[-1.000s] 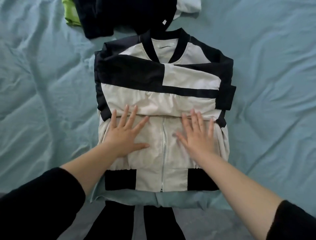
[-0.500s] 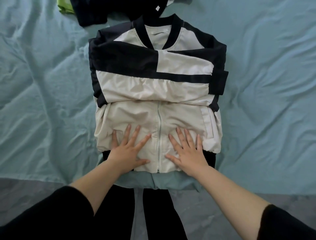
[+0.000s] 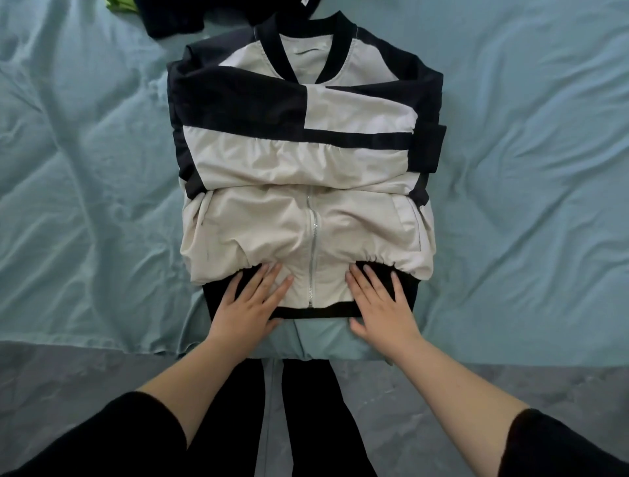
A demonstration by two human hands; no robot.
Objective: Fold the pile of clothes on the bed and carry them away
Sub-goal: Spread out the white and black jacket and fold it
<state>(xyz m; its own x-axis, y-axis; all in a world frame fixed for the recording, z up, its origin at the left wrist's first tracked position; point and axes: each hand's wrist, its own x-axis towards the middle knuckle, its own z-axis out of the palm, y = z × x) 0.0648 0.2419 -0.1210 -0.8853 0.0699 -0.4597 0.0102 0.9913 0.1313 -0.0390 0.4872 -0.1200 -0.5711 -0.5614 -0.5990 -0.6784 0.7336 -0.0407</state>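
A cream and black zip jacket [image 3: 306, 163] lies flat on the teal bed sheet [image 3: 85, 187], collar away from me, both sleeves folded across its chest. My left hand [image 3: 248, 306] rests flat with spread fingers on the black hem band left of the zip. My right hand [image 3: 381, 306] lies flat on the hem band right of the zip. Both hands sit at the jacket's near edge, close to the bed's edge.
A dark garment [image 3: 177, 17] and a bit of lime green cloth [image 3: 119, 4] lie at the top left, beyond the jacket's collar. The bed's near edge [image 3: 102, 344] runs across the frame, with grey floor [image 3: 68, 384] and my black trouser legs below.
Both hands have slid toward me down the jacket front, from its middle to the hem band, smoothing the fabric. The view has shifted so the jacket sits higher in frame.
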